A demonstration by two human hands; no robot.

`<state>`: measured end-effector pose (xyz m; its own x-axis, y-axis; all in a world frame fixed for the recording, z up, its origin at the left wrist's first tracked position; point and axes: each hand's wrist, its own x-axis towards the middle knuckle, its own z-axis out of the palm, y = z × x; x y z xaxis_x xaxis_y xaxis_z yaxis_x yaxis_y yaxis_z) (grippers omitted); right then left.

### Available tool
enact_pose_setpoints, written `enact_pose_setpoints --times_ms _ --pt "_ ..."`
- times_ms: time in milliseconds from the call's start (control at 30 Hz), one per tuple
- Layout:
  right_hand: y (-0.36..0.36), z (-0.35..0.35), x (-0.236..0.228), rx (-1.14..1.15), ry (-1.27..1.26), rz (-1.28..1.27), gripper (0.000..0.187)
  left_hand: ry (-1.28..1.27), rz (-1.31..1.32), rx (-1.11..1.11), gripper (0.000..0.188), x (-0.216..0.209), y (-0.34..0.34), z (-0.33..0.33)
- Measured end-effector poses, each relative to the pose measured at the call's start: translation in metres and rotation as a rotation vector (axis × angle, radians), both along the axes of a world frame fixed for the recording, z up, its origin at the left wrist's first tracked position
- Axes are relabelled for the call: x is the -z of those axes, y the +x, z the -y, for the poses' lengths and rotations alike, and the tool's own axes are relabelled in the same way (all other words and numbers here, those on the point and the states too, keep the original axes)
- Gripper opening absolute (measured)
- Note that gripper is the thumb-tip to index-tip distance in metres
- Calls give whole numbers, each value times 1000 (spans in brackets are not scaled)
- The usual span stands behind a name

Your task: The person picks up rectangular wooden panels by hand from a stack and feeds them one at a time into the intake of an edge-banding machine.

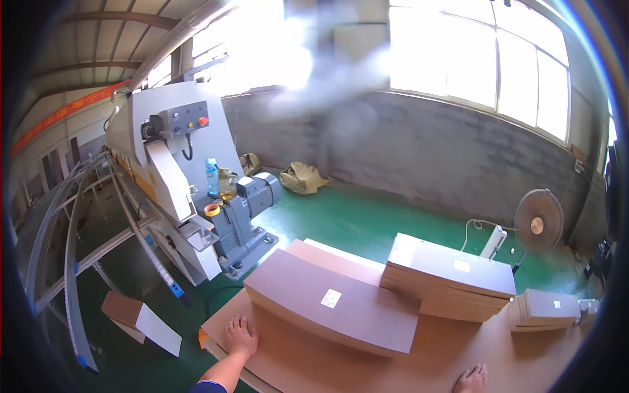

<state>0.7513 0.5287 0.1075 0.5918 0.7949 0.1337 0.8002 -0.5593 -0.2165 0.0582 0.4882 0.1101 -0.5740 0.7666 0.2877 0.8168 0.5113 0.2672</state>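
My left hand (241,338) lies on the large brown board (288,359), close to its left end, with the fingers spread and nothing held. Just beyond it sits a stack of long brown panels (295,283) with a white label (331,299) on top. My right hand (472,379) rests on the same board near the lower edge of the view, partly cut off, its fingers stretched out and holding nothing. A taller stack of brown panels (452,272), also labelled, stands behind and to the right.
Smaller panel stacks (545,306) stand at the board's right. A grey machine (160,131) with a motor (259,191) and a roller conveyor (72,262) occupy the left. Folded brown-and-white boards (141,318) stand on the green floor (347,209). A round fan (538,221) is back right.
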Motion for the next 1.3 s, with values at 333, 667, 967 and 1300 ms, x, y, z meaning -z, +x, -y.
enact_pose_setpoints --times_ms 333,667,967,1300 --pt "-20 -2 -21 -35 -22 -37 58 -142 18 -88 52 -20 3 4" --pt "0 -3 -2 -40 27 20 58 -162 -23 -139 45 -27 24 -12" --pt "6 1 4 -21 41 59 61 -69 -273 47 50 -2 -4 -14" --pt "4 -2 9 -38 45 70 60 72 -597 161 45 39 -35 -11"
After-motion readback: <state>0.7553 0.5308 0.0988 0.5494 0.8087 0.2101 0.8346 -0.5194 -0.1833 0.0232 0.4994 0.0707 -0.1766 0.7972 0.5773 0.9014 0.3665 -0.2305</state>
